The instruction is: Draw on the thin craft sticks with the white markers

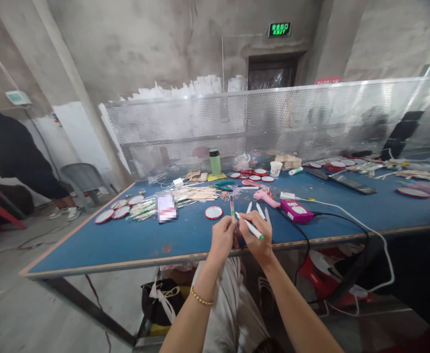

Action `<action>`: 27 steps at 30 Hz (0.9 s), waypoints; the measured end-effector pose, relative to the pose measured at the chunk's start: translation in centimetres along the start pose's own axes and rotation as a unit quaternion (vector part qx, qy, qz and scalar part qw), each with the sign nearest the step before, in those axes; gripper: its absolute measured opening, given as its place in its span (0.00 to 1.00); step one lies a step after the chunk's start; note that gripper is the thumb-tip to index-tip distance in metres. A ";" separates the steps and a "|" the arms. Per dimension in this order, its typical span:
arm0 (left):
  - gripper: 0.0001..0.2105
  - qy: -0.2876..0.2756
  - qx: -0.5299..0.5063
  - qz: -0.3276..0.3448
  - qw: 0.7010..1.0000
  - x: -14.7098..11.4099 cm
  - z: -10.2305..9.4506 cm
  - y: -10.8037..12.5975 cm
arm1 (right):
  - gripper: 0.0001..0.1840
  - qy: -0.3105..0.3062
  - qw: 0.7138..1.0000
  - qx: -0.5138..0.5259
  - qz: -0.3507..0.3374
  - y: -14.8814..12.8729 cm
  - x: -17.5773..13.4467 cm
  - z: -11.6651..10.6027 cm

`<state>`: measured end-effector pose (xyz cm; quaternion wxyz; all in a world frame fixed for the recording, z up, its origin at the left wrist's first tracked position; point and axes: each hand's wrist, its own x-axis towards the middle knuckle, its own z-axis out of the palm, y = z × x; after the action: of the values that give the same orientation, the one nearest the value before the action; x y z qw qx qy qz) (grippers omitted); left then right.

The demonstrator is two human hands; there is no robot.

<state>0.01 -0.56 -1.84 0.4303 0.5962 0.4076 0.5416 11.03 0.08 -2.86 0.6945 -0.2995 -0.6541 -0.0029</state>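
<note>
My left hand [222, 239] pinches a thin flat wooden stick [232, 206] upright near the table's front edge; colored patches show along it. In my right hand [258, 234] is a white marker [250, 226] with a green end, its tip close to the stick. Whether the tip touches the stick I cannot tell. Behind my right hand lie more white markers [260, 211]. A round red-rimmed disc [214, 212] rests left of my hands. Further left, many wooden sticks [200, 193] are heaped, some colored green.
The blue table [100, 250] also bears a purple box [296, 211] with cables, a pink object [266, 198], green-handled pliers [225, 185], a green bottle [215, 163], a paper cup [275, 168] and a dark tablet-like slab [350, 183]. A perforated metal panel [185, 130] stands behind. A person [16, 147] bends at far left.
</note>
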 end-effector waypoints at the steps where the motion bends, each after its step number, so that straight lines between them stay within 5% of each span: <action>1: 0.12 0.000 0.002 0.001 1.000 0.0 0.0 0.0 | 0.06 -0.003 1.000 0.001 0.000 0.0 0.0 0.0; 27: 0.13 0.015 0.022 0.006 1.000 0.1 0.0 -0.4 | 0.07 -0.031 0.999 0.025 -0.001 0.0 -0.1 0.0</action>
<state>0.04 -0.38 -2.18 0.4077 0.5996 0.4225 0.5439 11.00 0.00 -2.98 0.6810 -0.2811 -0.6758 0.0218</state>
